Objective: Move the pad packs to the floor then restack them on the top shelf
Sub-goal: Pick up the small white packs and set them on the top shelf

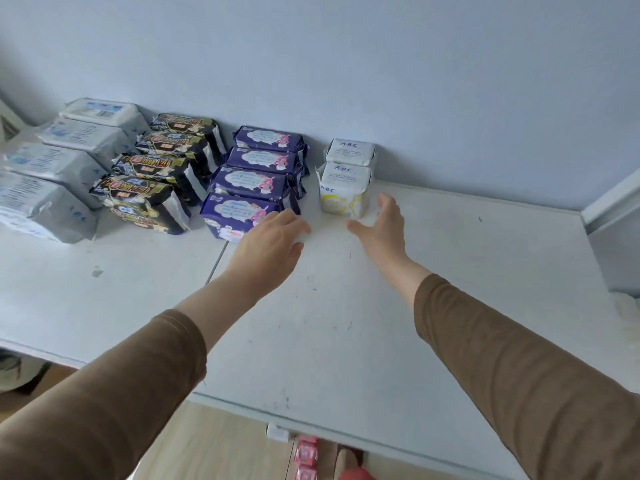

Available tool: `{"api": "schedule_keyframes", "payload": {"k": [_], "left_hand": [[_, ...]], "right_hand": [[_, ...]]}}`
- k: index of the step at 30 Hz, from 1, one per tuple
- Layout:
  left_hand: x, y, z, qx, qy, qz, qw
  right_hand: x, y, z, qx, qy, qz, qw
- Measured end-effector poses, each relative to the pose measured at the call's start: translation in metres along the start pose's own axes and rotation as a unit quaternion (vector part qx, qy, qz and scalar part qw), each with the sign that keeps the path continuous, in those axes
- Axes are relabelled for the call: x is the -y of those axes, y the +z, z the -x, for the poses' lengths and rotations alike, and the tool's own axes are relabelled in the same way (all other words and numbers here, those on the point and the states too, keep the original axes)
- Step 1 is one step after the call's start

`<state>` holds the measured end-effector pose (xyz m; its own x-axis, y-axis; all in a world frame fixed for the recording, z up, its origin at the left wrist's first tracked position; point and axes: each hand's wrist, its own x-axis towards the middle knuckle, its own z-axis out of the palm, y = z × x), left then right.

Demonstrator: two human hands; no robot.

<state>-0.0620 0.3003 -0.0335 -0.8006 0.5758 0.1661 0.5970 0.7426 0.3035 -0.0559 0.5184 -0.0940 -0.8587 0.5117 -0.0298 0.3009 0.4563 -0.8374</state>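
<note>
Writing on white packs: "ABC" in blue letters on the two small white packs (pixel 348 178), which stand one behind the other against the wall (pixel 381 81).
Writing on black packs: large "420" on the third of the four black packs (pixel 156 174); the other text is too blurred to read.
Purple packs: four purple packs (pixel 256 181) in a row from the wall to the front, with a white cloud picture and a pink figure; the text is not readable.
Grey packs: four grey-white packs (pixel 59 164) at the far left, small "ABC" on the side of the front one.
Place of packs: all rows lie on the white top shelf (pixel 346 323), close to the wall.
Left hand (pixel 266 244): grip spread, fingers relaxed, holding nothing, just beside the front purple pack.
Right hand (pixel 381 226): grip spread, holding nothing, just in front of the front white pack.
Sleeves: brown sleeves (pixel 519 358) on both arms.
Below the shelf: red packs (pixel 306 459) on the wooden floor (pixel 214 445).
</note>
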Motion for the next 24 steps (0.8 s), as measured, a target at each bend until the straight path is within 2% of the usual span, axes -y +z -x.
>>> {"api": "schedule_keyframes", "payload": {"k": [8,14,16,19,24], "left_hand": [[0.022,-0.004,0.117,0.002,0.000,0.046,0.999],[0.065,-0.005,0.267,-0.052,0.064,0.093,0.992],[0.082,0.009,0.316,-0.044,0.072,0.111,0.990],[0.105,0.053,0.383,0.031,0.035,0.143,0.989],[0.145,0.167,0.467,0.159,-0.067,0.150,0.973]], "right_hand": [[0.025,0.005,0.173,0.015,-0.147,0.133,0.980],[0.031,0.049,0.331,-0.073,-0.253,0.118,0.957],[0.019,0.073,0.374,-0.070,-0.266,0.108,0.955],[-0.027,0.111,0.425,-0.024,-0.223,0.113,0.968],[-0.153,0.175,0.483,0.060,-0.028,0.104,0.992]]}}
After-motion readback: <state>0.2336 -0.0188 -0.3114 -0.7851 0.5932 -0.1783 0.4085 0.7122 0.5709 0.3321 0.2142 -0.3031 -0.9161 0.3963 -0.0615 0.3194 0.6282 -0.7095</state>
